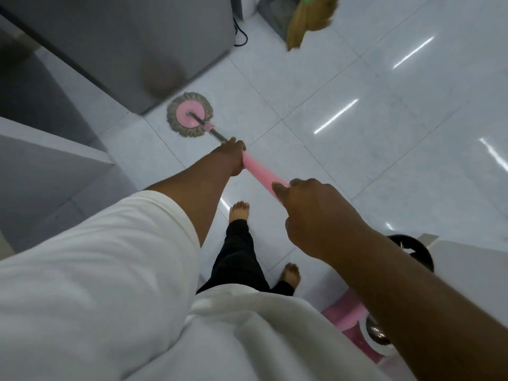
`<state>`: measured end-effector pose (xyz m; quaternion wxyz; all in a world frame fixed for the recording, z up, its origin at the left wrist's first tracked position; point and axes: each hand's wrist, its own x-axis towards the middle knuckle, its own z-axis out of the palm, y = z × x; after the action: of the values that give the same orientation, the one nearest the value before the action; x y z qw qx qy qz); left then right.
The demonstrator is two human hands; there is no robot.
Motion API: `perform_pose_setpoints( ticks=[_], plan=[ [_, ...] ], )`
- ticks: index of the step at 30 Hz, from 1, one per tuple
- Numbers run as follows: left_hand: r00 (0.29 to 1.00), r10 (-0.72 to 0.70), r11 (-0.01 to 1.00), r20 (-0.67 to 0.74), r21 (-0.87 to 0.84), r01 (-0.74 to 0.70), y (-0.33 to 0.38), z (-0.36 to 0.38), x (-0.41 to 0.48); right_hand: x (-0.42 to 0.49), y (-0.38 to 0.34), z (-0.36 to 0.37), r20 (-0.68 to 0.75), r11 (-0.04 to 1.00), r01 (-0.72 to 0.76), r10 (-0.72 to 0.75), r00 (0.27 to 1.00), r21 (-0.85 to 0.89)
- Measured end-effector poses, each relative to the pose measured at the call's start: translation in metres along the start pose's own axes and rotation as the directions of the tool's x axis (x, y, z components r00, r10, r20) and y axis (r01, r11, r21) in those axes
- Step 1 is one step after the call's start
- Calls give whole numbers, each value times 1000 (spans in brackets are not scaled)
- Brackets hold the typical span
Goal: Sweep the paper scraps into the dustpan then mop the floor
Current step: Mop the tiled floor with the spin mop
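Mop head (189,118) flat on tiled floor (357,111), centre-left of frame, just beside grey cabinet (132,37) corner. Left hand (233,158): fingers wrapped round lower end of pink handle (259,171). Right hand (310,215): fingers curled round its upper end. Broom (310,20) at top right

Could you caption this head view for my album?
Mopping: left hand and right hand grip the pink mop handle, round head on the tiled floor.

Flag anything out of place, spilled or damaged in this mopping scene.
Nothing stands out. The mop head sits flat on the tiled floor beside the grey cabinet, the left hand and right hand grip its pink handle, and no scraps or puddles show.
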<state>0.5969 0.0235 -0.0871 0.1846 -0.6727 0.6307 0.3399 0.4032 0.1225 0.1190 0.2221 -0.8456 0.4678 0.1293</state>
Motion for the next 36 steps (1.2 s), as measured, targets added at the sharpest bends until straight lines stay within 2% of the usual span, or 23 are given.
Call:
perform_pose_setpoints(
  ticks=[10, 16, 25, 36],
  plan=[
    [988, 153, 988, 17, -31, -152, 123, 91, -91, -171, 39, 3, 84, 992, -128, 129, 988, -14],
    [978, 205, 979, 38, -23, -205, 148, 109, -108, -205, 45, 1, 85, 987, -139, 145, 986, -82],
    [978, 206, 977, 24, -64, -204, 118, 75, -65, -144, 45, -13, 94, 985, -165, 169, 981, -40],
    [993, 118, 989, -26, -90, -120, 0, -33, 64, 45, 19, -41, 19, 996, -91, 91, 996, -16]
  ],
)
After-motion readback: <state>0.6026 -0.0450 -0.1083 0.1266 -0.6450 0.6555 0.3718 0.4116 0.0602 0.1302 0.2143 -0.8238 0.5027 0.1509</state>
